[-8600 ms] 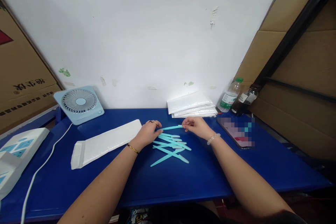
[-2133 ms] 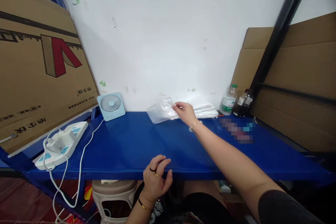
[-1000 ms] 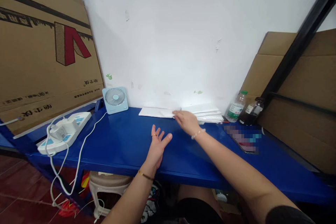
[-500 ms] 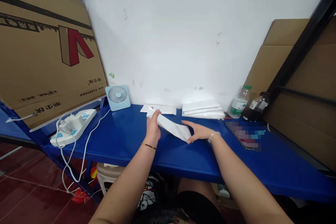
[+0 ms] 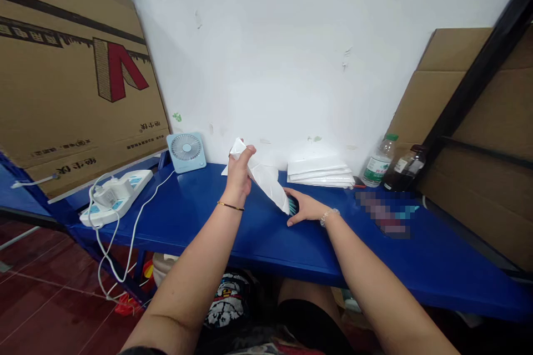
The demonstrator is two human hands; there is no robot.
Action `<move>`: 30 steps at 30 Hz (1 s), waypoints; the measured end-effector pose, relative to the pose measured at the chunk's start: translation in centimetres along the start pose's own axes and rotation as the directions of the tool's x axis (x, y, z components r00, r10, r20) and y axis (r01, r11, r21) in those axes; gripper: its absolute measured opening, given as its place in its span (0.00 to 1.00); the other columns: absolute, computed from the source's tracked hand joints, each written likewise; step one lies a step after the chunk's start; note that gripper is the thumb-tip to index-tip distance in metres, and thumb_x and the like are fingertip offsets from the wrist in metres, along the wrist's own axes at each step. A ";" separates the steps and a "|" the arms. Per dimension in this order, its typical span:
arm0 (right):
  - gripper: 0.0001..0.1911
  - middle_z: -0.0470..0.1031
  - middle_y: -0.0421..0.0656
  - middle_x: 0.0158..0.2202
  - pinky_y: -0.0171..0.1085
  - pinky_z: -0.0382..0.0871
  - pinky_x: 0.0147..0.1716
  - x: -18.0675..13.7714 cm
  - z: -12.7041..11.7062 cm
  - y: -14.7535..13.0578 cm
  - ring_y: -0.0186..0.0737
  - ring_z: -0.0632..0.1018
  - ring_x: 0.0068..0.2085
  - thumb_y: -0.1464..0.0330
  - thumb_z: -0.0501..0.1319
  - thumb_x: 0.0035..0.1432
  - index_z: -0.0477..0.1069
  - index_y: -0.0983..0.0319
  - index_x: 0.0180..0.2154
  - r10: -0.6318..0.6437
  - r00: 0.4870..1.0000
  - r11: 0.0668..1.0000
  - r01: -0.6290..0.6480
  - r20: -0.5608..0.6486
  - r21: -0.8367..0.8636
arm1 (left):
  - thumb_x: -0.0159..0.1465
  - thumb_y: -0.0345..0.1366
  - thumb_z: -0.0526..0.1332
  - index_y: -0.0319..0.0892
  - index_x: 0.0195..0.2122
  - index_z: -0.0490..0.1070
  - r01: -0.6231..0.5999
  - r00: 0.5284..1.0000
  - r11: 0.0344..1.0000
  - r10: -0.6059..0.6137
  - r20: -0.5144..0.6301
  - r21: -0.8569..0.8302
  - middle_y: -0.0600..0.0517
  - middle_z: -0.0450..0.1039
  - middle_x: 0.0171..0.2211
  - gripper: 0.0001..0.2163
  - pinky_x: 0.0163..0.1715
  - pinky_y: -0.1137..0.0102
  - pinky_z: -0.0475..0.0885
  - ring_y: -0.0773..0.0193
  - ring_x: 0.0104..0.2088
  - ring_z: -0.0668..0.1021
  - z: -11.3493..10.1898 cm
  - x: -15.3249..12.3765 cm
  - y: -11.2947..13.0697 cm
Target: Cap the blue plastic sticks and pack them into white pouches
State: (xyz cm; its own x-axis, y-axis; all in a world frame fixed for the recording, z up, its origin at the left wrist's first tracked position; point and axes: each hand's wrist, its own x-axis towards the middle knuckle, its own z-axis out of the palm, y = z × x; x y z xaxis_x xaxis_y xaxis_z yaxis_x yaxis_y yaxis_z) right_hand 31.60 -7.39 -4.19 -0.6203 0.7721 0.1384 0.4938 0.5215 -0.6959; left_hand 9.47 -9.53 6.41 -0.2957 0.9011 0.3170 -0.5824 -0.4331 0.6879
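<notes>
A long white sleeve-like packet (image 5: 268,186) slants down to the right above the blue table. My left hand (image 5: 240,171) is closed around its upper end, thumb on top. From the packet's lower end a dark item with teal strips or bristles (image 5: 293,205) sticks out; its exact kind is unclear, and the rest is hidden. My right hand (image 5: 307,208) curls around that protruding item, with thumb and fingers on either side of it. Behind the packet, another flat white piece (image 5: 224,170) lies by the wall, partly covered.
Stacked white packets (image 5: 320,171) lie by the wall. A clear bottle (image 5: 378,163), a dark bottle (image 5: 406,169) and a blurred phone (image 5: 385,213) are at right. At left stand a blue fan (image 5: 187,152) and a white power strip (image 5: 119,199) with trailing cables.
My left hand has raised the packet's upper end, so it tilts more steeply. The dark and teal item now shows at the lower end, within my right hand's curl.
</notes>
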 end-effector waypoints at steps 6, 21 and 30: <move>0.34 0.71 0.47 0.50 0.46 0.65 0.50 1.0 1.0 0.1 0.50 0.72 0.49 0.58 0.70 0.42 0.67 0.60 0.52 0.065 0.987 0.995 -0.075 -0.149 -0.068 | 0.47 0.38 0.69 0.43 0.46 0.66 0.039 0.999 0.999 -0.038 0.017 -0.018 0.54 0.71 0.33 0.24 0.41 0.69 0.69 0.65 0.38 0.76 0.0 0.4 0.8; 0.26 0.68 0.47 0.49 0.43 0.65 0.49 1.2 0.9 1.5 0.46 0.72 0.47 0.53 0.66 0.48 0.70 0.59 0.46 -0.006 0.996 0.984 -0.010 -0.086 -0.175 | 0.50 0.47 0.66 0.43 0.50 0.64 -0.304 0.952 0.799 0.238 0.191 0.519 0.49 0.72 0.41 0.28 0.46 0.63 0.70 0.59 0.43 0.76 -4.1 6.0 8.1; 0.30 0.62 0.47 0.58 0.47 0.59 0.56 0.0 0.3 -0.4 0.51 0.66 0.57 0.53 0.66 0.47 0.70 0.55 0.51 0.039 0.998 0.981 -0.029 0.044 -0.192 | 0.42 0.55 0.67 0.44 0.61 0.56 -0.440 0.866 -0.252 -0.373 0.333 0.862 0.40 0.65 0.56 0.46 0.54 0.52 0.60 0.44 0.56 0.67 -9.8 4.2 -1.9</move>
State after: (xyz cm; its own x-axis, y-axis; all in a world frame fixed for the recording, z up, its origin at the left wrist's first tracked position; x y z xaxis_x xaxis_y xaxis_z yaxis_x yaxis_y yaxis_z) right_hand 31.18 -7.67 -4.13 -0.6273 0.7747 0.0799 0.6197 0.5586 -0.5513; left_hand 1.95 -5.11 0.00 0.2130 0.9483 0.2352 0.9295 -0.2709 0.2504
